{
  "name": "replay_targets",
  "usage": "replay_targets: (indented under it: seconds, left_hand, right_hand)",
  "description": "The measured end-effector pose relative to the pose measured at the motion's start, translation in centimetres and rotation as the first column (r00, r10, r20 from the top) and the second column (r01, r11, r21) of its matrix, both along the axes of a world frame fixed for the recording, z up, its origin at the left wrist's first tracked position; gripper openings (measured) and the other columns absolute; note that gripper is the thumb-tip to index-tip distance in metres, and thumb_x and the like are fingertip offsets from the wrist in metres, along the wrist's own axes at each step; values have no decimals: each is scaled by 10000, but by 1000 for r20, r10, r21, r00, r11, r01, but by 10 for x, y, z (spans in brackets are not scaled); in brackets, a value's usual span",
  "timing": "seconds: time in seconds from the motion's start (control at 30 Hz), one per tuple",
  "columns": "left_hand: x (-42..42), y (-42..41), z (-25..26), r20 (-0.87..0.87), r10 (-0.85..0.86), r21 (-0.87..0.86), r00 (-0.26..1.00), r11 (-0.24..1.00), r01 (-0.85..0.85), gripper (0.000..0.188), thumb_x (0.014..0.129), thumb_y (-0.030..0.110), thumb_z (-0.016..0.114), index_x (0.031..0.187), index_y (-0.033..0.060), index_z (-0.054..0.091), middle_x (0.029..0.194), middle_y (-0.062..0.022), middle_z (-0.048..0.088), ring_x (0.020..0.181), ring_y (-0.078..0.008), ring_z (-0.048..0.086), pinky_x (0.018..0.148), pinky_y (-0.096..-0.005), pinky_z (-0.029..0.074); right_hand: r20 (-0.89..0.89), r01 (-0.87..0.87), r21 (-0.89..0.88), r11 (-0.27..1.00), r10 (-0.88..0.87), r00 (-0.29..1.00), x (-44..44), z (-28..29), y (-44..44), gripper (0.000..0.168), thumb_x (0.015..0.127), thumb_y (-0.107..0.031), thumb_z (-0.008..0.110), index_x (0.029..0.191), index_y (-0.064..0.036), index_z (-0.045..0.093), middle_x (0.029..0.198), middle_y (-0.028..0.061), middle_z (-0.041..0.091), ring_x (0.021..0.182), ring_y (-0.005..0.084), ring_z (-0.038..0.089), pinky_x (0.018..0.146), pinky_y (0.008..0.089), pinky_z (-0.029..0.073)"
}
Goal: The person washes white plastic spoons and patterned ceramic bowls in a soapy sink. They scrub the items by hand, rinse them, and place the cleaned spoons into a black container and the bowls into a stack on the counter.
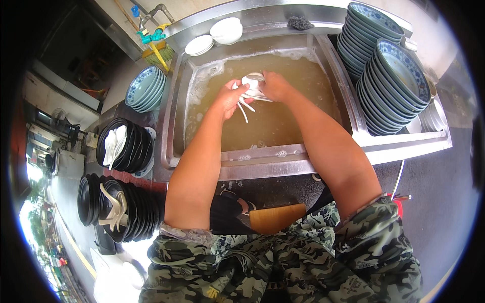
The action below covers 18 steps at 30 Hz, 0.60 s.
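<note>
Both hands are over a stainless steel sink [261, 154] filled with cloudy brown water [273, 125]. My left hand [228, 99] grips several white soup spoons [245, 107], their handles fanned out below the fingers. My right hand [276, 85] closes around more of the white spoons at the same bundle; a metal-looking spoon [255, 76] lies across the top of it. The fingers hide where the spoons overlap, so which hand bears which spoon is partly unclear. White foam [201, 81] floats along the left and far sides of the water.
On the right ledge stand tall stacks of blue-rimmed bowls [390, 87]. White bowls [226, 31], small white plates [199, 45] and a dark scouring pad [300, 23] line the far rim. To the left are blue-patterned bowls [145, 89], black bowls [130, 146] holding white spoons, and a green-handled tap [152, 36].
</note>
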<state>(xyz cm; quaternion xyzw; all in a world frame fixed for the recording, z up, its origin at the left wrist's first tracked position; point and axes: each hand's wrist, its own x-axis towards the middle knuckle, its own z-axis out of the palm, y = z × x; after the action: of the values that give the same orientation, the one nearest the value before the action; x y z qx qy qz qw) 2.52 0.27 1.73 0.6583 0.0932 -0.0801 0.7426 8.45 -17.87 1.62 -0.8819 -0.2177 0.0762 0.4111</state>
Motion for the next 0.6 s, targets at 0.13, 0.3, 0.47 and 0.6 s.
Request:
replay_targets:
  seconds: [0.13, 0.3, 0.47, 0.6]
  left_hand:
    - [5, -3, -1, -25, -22, 27, 999, 999, 22, 204, 940, 165, 678, 1010, 66, 513, 1052, -89, 633, 892, -200, 669, 746, -304, 607]
    - [4, 1, -5, 33, 6, 4, 999, 1000, -6, 189, 940, 132, 670, 1010, 58, 510, 1035, -106, 634, 899, -214, 668, 739, -317, 617]
    - [17, -4, -28, 87, 54, -138, 995, 989, -42, 251, 928, 98, 655, 1105, 10, 501, 1021, -158, 635, 844, -243, 680, 667, -346, 633]
    - [23, 6, -52, 44, 240, -199, 970, 953, -227, 379, 835, 21, 664, 1169, 10, 486, 1017, -159, 614, 836, -257, 662, 593, -360, 574]
  right_hand:
    - [159, 51, -29, 998, -45, 986, 13, -16, -2, 335, 919, -202, 591, 1110, 73, 609, 999, 276, 679, 953, 410, 658, 867, 475, 518]
    - [64, 3, 47, 999, -6, 998, 7, -7, -3, 326, 884, -260, 646, 1037, 26, 674, 1008, 262, 683, 947, 414, 656, 835, 469, 509]
    - [46, -64, -51, 997, 66, 997, 31, -34, -8, 352, 880, -276, 606, 1039, 30, 678, 891, 232, 699, 793, 338, 680, 740, 455, 511]
    - [-93, -102, 161, 982, 118, 989, 32, -73, 8, 305, 927, -191, 548, 1186, -57, 637, 792, 60, 649, 602, 149, 580, 492, 317, 455]
